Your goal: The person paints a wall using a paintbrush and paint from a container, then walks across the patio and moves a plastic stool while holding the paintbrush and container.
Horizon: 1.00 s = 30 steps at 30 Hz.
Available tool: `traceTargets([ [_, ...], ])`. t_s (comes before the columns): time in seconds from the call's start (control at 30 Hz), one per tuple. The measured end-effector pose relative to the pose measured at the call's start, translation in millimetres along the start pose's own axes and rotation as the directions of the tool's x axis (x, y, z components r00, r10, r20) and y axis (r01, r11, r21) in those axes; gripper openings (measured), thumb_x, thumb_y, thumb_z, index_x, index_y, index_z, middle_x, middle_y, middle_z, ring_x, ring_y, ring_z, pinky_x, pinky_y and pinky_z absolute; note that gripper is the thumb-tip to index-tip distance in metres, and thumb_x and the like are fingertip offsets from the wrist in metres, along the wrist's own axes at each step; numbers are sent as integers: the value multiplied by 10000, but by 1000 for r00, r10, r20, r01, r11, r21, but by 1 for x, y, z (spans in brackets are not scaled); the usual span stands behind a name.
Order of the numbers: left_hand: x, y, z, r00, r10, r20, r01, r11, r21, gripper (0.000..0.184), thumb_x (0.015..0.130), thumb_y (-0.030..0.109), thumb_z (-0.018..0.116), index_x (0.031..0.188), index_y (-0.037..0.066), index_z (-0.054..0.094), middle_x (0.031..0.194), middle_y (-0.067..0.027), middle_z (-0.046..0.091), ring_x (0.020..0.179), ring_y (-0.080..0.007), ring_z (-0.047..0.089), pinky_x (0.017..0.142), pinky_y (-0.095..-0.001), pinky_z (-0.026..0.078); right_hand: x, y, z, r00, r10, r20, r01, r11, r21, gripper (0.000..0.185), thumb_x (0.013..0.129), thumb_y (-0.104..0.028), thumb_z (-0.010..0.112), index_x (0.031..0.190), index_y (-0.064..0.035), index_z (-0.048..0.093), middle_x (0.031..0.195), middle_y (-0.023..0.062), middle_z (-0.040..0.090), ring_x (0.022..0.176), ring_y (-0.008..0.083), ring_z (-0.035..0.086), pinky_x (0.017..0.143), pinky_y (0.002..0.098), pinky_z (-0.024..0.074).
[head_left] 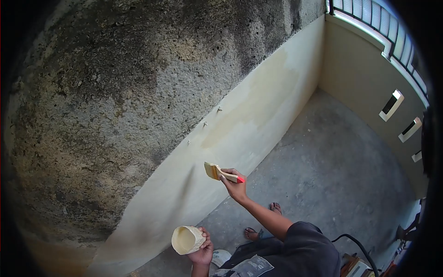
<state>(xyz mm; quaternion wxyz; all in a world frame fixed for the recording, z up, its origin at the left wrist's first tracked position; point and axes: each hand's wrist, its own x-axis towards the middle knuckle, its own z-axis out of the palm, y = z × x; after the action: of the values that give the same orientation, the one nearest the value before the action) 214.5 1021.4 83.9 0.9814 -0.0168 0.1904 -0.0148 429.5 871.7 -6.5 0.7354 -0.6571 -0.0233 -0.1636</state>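
My right hand (235,185) is closed round the wooden handle of a paintbrush (225,174), whose end is red. Its wide bristles are coated in cream paint and point left, close to the wall; I cannot tell whether they touch it. Lower down, my left hand (202,254) grips a cup (199,236) from its right side. Cream paint shows inside the cup, and its outside is crusted with paint. Beside both hands runs the smooth lower wall (161,207), painted pale cream with a darker, damp-looking patch (258,104) farther along.
Rough, stained concrete (115,92) covers the upper wall. A grey floor (332,161) stretches to a low wall (350,69) with slots and a railing (387,27). Behind me lie a black hose (360,244) and stacked items (357,267). A white bucket (221,257) is partly hidden near my left hand.
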Motion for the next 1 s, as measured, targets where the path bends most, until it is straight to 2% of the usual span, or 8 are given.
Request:
traceTargets([
  [0.07,0,1,-5,998,-36,46,37,999,-8,478,901,406,559,1258,90,524,1149,-163,492,1003,-307,521,585,-281,483,-8,-16,-31,882,470,-44,-423,828,369,223,836,-54,716,1020,52,645,894,95,691,738,100,652,688,235,555],
  [0.2,-7,2,-19,994,-93,53,90,994,56,564,862,487,584,1255,86,523,1170,-182,500,996,-310,533,597,-291,486,-27,-51,-102,731,677,88,-561,523,641,262,903,-139,645,1089,26,563,878,86,655,702,93,643,677,208,561],
  [0.43,-8,-3,-29,953,-296,70,286,950,128,587,870,525,539,1255,82,527,1167,-199,516,981,-335,558,603,-306,492,4,-169,-155,863,486,-136,-177,544,820,170,933,-173,618,1004,-23,582,889,46,670,747,120,670,682,200,589],
  [0.57,-5,-11,-27,904,-420,74,400,895,199,625,861,553,522,1252,66,522,1159,-204,516,994,-336,558,614,-327,492,64,-276,-180,957,171,-232,20,764,644,183,900,-222,672,979,-79,589,834,-18,632,741,58,618,634,182,539],
  [0.67,-6,-25,-26,885,-454,108,414,871,264,669,846,589,522,1254,60,517,1156,-198,520,993,-338,557,621,-328,494,86,-346,-198,988,-69,-137,96,974,206,321,870,-246,717,1087,-30,620,807,-24,597,691,50,550,661,206,465],
  [0.8,-16,-59,-35,898,-426,110,388,884,261,703,848,623,501,1262,54,513,1161,-195,520,976,-332,561,607,-318,475,39,-365,-222,981,162,111,-129,958,-257,336,867,-248,719,1054,19,638,838,33,643,719,72,586,675,236,491],
  [0.87,-27,-84,-42,922,-379,81,351,905,243,704,857,630,476,1260,53,516,1152,-199,539,952,-328,575,592,-312,461,-12,-355,-232,903,376,210,-308,904,-296,331,866,-243,721,1042,24,638,829,50,648,712,80,600,674,235,498],
  [1.0,-53,-139,-57,928,-344,144,301,918,257,552,890,476,501,1260,66,517,1151,-188,511,943,-300,565,613,-293,475,-94,-321,-250,767,586,260,-611,791,21,316,880,-238,711,1053,9,613,797,27,631,666,72,588,631,211,498],
])
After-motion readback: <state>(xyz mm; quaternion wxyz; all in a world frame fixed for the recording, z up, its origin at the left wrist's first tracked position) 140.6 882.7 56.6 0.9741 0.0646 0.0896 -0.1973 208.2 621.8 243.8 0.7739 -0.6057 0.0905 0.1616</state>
